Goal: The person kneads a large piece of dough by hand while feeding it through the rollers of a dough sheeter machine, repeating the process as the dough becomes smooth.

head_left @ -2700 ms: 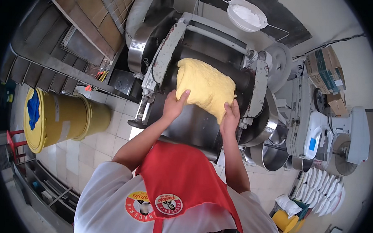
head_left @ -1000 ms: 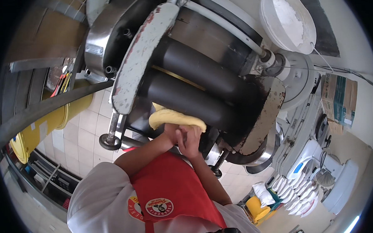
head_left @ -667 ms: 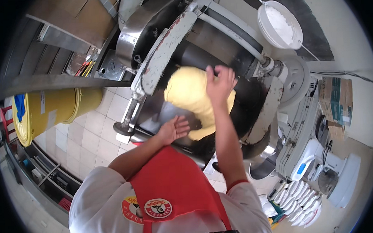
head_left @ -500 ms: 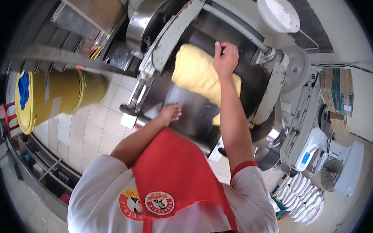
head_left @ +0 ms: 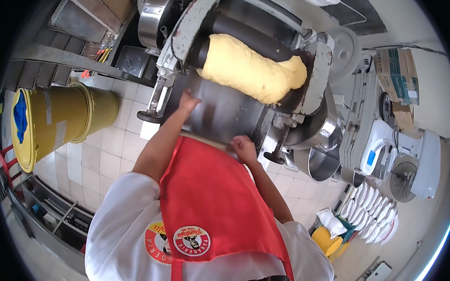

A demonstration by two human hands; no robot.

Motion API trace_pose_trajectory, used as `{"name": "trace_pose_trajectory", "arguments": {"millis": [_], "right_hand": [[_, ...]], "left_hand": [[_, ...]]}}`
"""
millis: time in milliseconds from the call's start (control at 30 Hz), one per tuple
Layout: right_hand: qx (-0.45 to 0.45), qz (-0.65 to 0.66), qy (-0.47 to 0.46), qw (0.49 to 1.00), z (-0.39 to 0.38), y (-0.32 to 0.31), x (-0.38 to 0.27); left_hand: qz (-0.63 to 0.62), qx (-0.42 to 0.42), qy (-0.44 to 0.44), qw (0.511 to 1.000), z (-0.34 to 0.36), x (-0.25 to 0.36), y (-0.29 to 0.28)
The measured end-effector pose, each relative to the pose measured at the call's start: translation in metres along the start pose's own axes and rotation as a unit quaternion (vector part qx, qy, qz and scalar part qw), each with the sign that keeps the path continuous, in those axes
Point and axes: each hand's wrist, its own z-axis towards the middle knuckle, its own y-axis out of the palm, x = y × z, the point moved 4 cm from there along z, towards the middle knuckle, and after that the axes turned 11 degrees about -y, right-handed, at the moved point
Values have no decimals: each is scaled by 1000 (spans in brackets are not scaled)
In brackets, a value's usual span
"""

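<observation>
Hiding behind apron (head_left: 212, 201): tray (head_left: 224, 113) edge

Yellow bin (head_left: 58, 120) — cardboard box (head_left: 397, 75)

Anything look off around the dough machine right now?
Nothing is spilled or broken. The yellow dough lies slanted across the dark roller, bunched toward its right end. Left hand rests on the metal tray; right hand is at its near edge.
</observation>
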Motion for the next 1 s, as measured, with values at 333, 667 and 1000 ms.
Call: {"name": "trace_pose_trajectory", "arguments": {"millis": [333,667,1000], "right_hand": [[110,72,183,974,27,-22,33],[85,351,156,919,145,-36,33],[176,781,100,590,151,-74,-65]], "left_hand": [[102,-299,92,944,-39,135,21],[-54,-371,78,924,-105,125,40],[-198,-325,108,919,-131,114,54]]}}
